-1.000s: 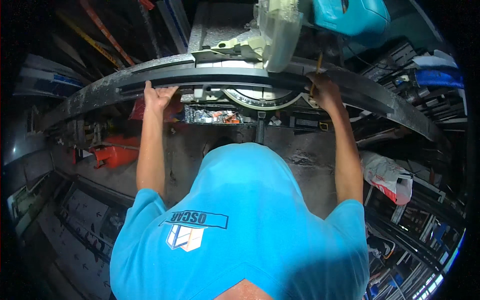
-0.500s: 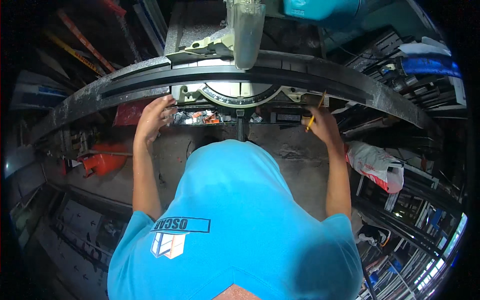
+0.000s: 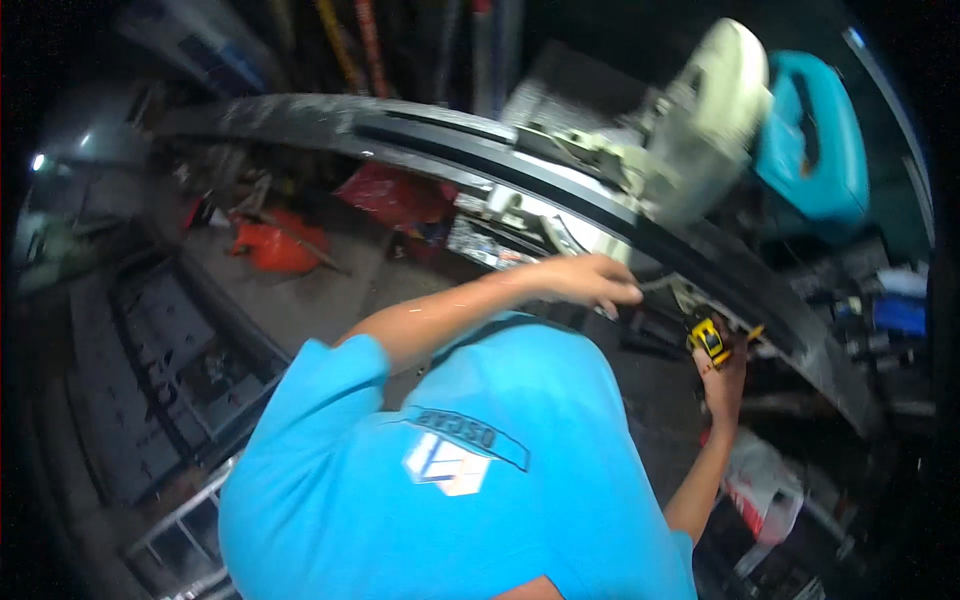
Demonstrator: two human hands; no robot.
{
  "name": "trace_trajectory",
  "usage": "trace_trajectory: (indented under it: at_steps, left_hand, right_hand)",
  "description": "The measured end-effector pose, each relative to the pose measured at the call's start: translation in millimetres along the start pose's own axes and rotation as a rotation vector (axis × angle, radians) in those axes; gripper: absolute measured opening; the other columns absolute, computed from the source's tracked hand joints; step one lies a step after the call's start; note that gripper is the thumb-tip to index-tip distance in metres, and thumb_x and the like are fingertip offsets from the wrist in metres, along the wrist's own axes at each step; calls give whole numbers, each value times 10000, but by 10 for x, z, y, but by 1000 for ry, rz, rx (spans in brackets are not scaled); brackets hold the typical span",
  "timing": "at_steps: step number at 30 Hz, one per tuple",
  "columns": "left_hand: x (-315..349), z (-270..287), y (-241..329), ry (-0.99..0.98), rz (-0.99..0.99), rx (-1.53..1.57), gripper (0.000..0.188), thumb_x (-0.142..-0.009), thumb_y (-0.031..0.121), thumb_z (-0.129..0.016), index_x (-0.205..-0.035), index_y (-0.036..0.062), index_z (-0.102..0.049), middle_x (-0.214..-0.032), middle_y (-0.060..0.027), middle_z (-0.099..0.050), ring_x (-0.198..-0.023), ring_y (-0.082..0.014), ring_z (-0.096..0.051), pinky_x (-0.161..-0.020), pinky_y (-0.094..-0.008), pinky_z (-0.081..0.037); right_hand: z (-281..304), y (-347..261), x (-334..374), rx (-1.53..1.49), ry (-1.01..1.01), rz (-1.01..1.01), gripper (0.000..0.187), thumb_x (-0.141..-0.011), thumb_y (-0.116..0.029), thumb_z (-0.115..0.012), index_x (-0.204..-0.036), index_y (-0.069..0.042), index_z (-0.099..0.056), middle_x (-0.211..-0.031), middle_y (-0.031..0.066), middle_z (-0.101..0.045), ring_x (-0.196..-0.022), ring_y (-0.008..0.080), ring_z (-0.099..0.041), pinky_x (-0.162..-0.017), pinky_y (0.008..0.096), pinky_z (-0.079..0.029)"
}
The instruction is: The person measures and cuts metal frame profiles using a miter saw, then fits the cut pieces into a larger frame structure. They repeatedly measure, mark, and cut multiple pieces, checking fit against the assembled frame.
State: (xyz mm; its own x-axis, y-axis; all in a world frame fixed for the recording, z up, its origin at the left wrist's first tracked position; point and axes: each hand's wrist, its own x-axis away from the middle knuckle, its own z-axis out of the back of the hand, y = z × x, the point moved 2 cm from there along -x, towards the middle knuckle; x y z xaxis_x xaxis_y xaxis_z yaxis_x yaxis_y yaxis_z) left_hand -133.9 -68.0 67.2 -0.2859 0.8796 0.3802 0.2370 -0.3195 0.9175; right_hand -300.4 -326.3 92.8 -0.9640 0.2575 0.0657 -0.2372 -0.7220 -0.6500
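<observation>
Yellow tape measure (image 3: pixel 708 340) in right hand (image 3: pixel 724 380) (left hand (image 3: pixel 585 280) just beside).

Dim, cluttered workshop — grey concrete floor (image 3: pixel 300 290), red canister (image 3: pixel 275 245), rods against the back wall (image 3: pixel 420 40).

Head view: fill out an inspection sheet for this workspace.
Surface: long dark strip lies across the saw bench, curving in the fisheye.
Job's things: yellow tape measure in the right hand; mitre saw with pale guard and teal motor housing behind the strip.
Clutter: red bag under the bench, red can on the floor, white plastic bag at lower right.
Grippers: left hand reaches to the strip's near edge, fingers curled, grip unclear; right hand closed on the tape measure.
Cables: nothing seen.
Surroundings: dim workshop, long stock leaning at the back, shelves at right, blurred.
</observation>
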Motion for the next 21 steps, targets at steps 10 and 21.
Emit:
trace_trajectory:
  at_steps: [10, 21]
  left_hand:
    - [-36, 86, -304, 367, 10, 253, 418, -767, 181, -830, -1013, -115, -668, -847, -128, -695, -660, -159, -660, -577, -308, -554]
    - [1076, 1905, -505, 991, -13, 372, 290, -840, 271, -721, -1035, 60, -690, -891, -46, -663, -712, -136, -575, -604, -285, -487]
  right_hand:
    - [-1185, -381, -460, -584, -134, -19, 616, -754, -307, -773, -1213, -31, -469, -1119, 95, -535, -1015, 207, -527, -866, 343, -445]
    - [-289, -361, -829, 294, -245, 101, 606, -721, -340, -820, -1191, -58, -562, -991, 161, -677, -918, 362, -663, -801, 436, -527]
